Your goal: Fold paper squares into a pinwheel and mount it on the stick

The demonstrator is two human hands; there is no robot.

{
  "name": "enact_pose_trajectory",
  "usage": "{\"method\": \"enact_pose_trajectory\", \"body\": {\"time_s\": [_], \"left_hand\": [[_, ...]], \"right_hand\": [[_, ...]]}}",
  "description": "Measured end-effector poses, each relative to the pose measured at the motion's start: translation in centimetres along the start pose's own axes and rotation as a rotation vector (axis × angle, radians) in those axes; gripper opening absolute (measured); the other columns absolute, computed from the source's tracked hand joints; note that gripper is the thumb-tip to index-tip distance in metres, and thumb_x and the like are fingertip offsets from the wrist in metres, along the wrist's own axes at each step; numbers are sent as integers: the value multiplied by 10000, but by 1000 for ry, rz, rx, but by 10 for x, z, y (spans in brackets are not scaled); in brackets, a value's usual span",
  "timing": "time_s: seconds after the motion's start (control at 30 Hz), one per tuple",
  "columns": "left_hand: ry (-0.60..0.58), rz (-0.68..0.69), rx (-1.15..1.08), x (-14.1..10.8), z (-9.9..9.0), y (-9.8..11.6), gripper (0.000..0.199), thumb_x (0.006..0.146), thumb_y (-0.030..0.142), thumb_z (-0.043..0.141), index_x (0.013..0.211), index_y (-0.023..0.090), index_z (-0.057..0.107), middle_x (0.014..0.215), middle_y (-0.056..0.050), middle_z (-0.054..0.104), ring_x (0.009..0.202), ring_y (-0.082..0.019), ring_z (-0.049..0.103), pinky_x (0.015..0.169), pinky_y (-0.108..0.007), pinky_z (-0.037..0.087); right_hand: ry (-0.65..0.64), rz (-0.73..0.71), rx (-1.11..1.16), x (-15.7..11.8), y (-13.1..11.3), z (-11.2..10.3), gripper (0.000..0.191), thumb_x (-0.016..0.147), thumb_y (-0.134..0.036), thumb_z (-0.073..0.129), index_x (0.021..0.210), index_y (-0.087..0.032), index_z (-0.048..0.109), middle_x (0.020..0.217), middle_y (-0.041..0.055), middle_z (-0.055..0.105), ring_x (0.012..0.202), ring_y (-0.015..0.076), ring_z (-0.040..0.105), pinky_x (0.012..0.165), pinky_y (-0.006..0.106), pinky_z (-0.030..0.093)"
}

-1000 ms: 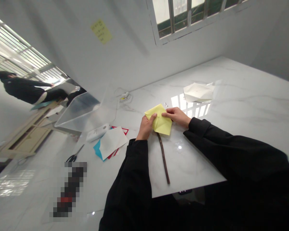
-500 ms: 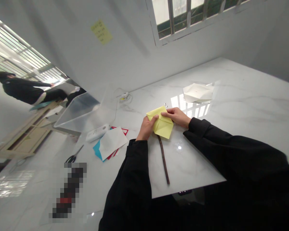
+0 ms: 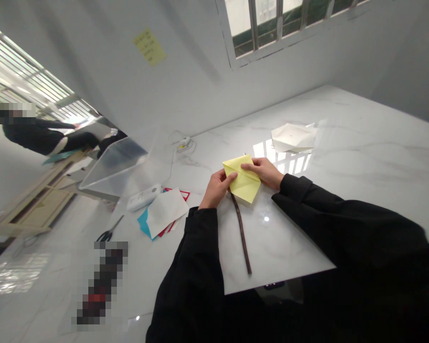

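Observation:
Between my hands is a folded yellow sheet of paper, raised over the table, with crease lines across its upper part. My left hand pinches its left edge, the thumb lying on top. On the right side, my right hand grips it with thumb above and fingers behind. A thin brown stick lies on the white table below the paper; its upper end is hidden behind the paper and my left hand.
White sheets lie at the back right. To the left are white, red and blue papers, a white power strip, scissors and a clear plastic bin. Another person sits far left.
The yellow paper has shifted slightly right and turned a little. My left thumb has moved down toward its left edge. The stick stays where it was.

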State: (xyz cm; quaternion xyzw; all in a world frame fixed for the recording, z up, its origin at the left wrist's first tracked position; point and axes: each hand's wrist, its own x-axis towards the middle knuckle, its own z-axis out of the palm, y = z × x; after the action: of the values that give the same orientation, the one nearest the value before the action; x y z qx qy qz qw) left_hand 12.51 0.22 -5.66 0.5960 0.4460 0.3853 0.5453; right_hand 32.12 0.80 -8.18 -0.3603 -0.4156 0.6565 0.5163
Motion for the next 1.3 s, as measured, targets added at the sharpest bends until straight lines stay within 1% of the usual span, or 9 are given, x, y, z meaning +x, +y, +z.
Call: {"method": "enact_pose_trajectory", "body": {"time_s": [0.1, 0.2, 0.3, 0.43, 0.53, 0.67, 0.8, 1.07, 1.3], "left_hand": [[5, -3, -4, -1, 0, 1, 520, 766, 529, 853, 1077, 121, 765, 958, -107, 788, 721, -199, 683, 597, -270, 491], [11, -6, -28, -1, 2, 2, 537, 750, 511, 868, 1098, 116, 763, 985, -114, 795, 795, -229, 716, 680, -304, 548], [14, 0, -40, -1, 3, 3, 556, 740, 498, 880, 1115, 107, 757, 1009, -120, 799, 850, -245, 733, 760, -336, 583], [12, 2, -33, -1, 3, 4, 594, 731, 492, 891, 1147, 92, 748, 1022, -127, 802, 897, -258, 744, 808, -354, 599], [17, 4, -31, -1, 4, 5, 606, 726, 489, 895, 1156, 89, 747, 1009, -125, 804, 903, -263, 747, 808, -357, 604], [27, 9, -24, -1, 5, 5, 584, 721, 482, 900, 1130, 91, 752, 1058, -140, 802, 899, -263, 750, 793, -355, 607], [30, 13, -23, -1, 5, 5, 578, 708, 488, 906, 1101, 92, 755, 1068, -148, 801, 886, -260, 750, 778, -352, 607], [33, 14, -22, -1, 6, 5, 577, 703, 499, 909, 1080, 90, 755, 1064, -150, 802, 855, -246, 743, 723, -318, 594], [56, 26, -32, 1, 7, 3, 596, 719, 526, 893, 1100, 86, 761, 1033, -137, 804, 877, -257, 747, 773, -343, 600]], "right_hand": [[-18, 18, -2, -1, -1, 0, 393, 695, -457, 935, 888, -158, 768, 932, 103, 814, 776, 244, 754, 778, 370, 633], [-38, 48, -47, -1, -2, -1, 386, 704, -455, 935, 877, -151, 771, 914, 114, 812, 753, 245, 750, 749, 366, 633], [-32, 52, -79, -1, -3, -1, 377, 717, -449, 930, 869, -143, 772, 903, 113, 811, 750, 236, 750, 724, 337, 627], [-16, 46, -83, -2, -4, 1, 354, 730, -430, 923, 867, -142, 769, 893, 101, 811, 775, 221, 753, 704, 297, 618], [-11, 48, -85, -2, -4, 2, 332, 743, -407, 915, 884, -142, 773, 910, 102, 814, 791, 220, 756, 707, 292, 620], [-5, 52, -85, -3, -4, 2, 309, 751, -382, 910, 889, -139, 778, 915, 103, 816, 782, 219, 754, 696, 290, 617], [-5, 45, -82, -4, -5, 3, 307, 735, -363, 922, 882, -136, 777, 899, 96, 813, 773, 217, 750, 689, 288, 613], [-12, 41, -81, -4, -4, 2, 324, 747, -359, 909, 932, -126, 779, 932, 106, 815, 795, 224, 754, 707, 300, 624], [-14, 35, -70, -3, -4, 2, 302, 752, -354, 904, 917, -131, 782, 906, 97, 816, 774, 216, 754, 695, 288, 618]]}}
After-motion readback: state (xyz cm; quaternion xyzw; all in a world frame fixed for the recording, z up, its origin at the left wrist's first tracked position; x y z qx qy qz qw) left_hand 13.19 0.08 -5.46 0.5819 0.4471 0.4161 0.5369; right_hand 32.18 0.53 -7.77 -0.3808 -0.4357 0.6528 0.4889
